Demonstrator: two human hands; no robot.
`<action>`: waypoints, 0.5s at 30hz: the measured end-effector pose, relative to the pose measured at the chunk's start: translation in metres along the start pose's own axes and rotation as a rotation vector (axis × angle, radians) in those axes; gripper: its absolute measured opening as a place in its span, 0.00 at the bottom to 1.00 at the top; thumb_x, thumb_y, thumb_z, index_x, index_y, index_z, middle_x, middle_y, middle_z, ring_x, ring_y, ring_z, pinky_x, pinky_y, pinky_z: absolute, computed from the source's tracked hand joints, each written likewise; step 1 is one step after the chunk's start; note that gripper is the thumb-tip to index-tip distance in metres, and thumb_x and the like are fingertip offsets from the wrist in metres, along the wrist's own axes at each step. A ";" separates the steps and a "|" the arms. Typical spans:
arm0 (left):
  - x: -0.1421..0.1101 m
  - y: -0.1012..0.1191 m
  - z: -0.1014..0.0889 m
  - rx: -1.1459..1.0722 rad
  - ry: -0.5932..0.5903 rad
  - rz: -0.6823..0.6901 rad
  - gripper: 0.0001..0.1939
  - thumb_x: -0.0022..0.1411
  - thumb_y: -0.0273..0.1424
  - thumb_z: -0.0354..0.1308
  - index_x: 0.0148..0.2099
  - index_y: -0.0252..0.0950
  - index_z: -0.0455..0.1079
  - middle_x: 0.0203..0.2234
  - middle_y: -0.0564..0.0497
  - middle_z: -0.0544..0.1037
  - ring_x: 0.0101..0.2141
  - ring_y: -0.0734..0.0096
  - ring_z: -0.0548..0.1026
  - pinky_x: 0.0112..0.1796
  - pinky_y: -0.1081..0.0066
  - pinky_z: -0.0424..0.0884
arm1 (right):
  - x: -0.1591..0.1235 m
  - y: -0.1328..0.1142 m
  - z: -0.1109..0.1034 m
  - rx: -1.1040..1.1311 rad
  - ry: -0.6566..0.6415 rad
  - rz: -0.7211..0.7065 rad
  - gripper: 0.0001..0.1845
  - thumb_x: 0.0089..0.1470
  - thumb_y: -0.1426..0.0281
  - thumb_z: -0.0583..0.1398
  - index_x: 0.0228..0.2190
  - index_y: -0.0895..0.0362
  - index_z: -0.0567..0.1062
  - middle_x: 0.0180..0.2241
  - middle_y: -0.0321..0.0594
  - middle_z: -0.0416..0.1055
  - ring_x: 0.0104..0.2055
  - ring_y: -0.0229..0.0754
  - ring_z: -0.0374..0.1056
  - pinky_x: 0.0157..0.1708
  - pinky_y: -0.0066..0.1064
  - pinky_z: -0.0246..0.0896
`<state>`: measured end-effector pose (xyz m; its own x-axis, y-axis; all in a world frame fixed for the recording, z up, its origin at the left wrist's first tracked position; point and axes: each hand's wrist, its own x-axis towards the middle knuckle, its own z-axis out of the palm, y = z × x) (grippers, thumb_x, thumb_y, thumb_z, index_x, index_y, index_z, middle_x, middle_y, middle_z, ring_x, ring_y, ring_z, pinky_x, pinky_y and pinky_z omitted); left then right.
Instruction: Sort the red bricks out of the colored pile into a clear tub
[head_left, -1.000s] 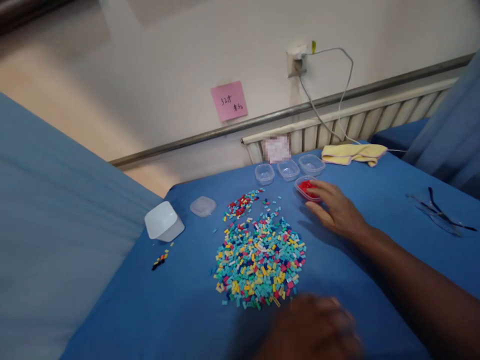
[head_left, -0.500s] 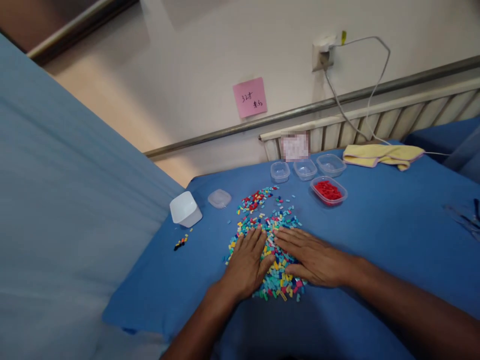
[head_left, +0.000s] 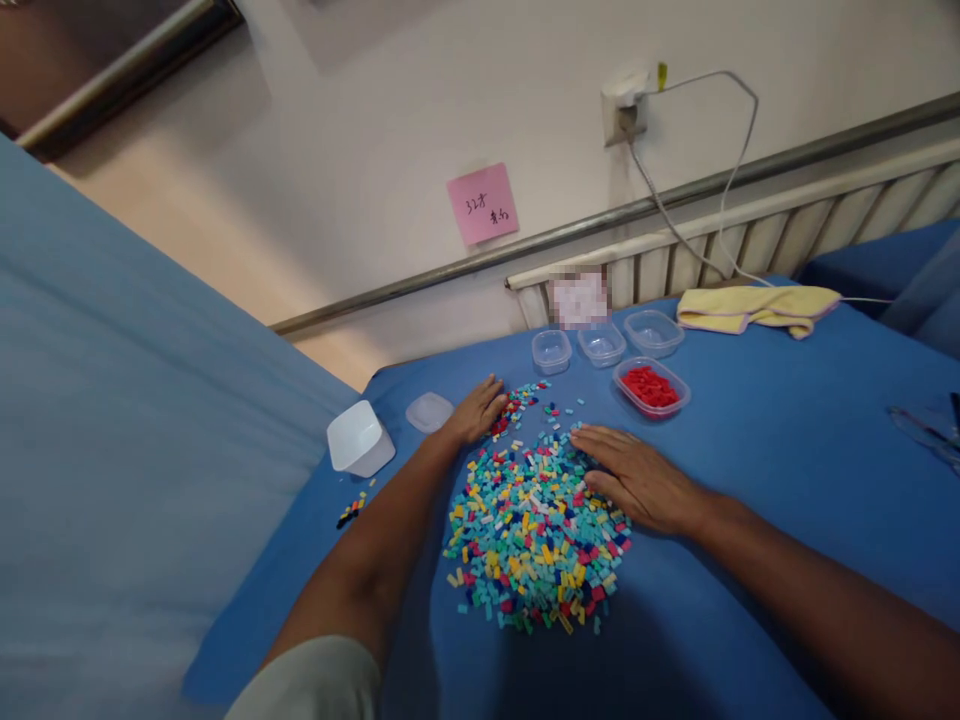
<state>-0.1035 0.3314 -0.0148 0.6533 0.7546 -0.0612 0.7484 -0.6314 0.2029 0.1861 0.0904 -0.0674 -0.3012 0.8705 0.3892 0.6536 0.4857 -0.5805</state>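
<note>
A broad pile of small multicoloured plastic pieces (head_left: 536, 530), mostly turquoise with yellow, pink and dark blue, is spread on the blue tablecloth (head_left: 720, 440). Just beyond it lies a smaller cluster with many red pieces (head_left: 517, 403). My left hand (head_left: 478, 410) rests at that cluster's left edge, fingers stretched out and touching it. My right hand (head_left: 637, 478) lies flat along the pile's right edge, its fingertips on the outer pieces. Neither hand grips anything. A clear tub of red pieces (head_left: 649, 388) stands beyond my right hand.
Three clear tubs, the left one (head_left: 551, 352) among them, line the back by the radiator (head_left: 705, 250). A yellow cloth (head_left: 757, 308) lies at back right. At left are a white container (head_left: 360, 440), a clear lid (head_left: 429, 411) and a few yellow and black pieces (head_left: 352, 510).
My left hand has moved from the main pile forward to the red cluster. My right hand has shifted slightly forward and right to the pile's edge. The main pile is now uncovered.
</note>
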 end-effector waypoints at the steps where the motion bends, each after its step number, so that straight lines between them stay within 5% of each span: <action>1: 0.008 0.000 0.005 -0.012 -0.014 0.032 0.43 0.81 0.55 0.34 0.79 0.28 0.58 0.78 0.31 0.55 0.79 0.52 0.53 0.76 0.45 0.52 | 0.001 0.000 0.001 0.003 0.004 0.005 0.32 0.78 0.54 0.53 0.73 0.54 0.69 0.73 0.51 0.67 0.76 0.57 0.62 0.74 0.63 0.59; 9: 0.053 0.034 0.025 -0.083 -0.096 0.353 0.43 0.80 0.56 0.37 0.79 0.30 0.59 0.78 0.37 0.58 0.78 0.58 0.55 0.78 0.54 0.52 | 0.004 -0.006 -0.003 0.035 -0.030 0.060 0.32 0.77 0.52 0.54 0.73 0.53 0.71 0.73 0.50 0.68 0.76 0.58 0.63 0.75 0.62 0.58; 15: 0.042 0.060 0.017 -0.089 -0.160 0.556 0.37 0.81 0.51 0.41 0.78 0.33 0.62 0.76 0.40 0.64 0.77 0.60 0.60 0.77 0.54 0.56 | 0.005 -0.007 -0.004 0.042 -0.020 0.061 0.32 0.76 0.52 0.56 0.71 0.54 0.72 0.72 0.50 0.69 0.75 0.58 0.64 0.74 0.60 0.60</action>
<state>-0.0292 0.3219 -0.0220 0.9596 0.2731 -0.0680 0.2800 -0.9024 0.3275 0.1824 0.0908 -0.0583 -0.2763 0.8998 0.3378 0.6418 0.4344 -0.6320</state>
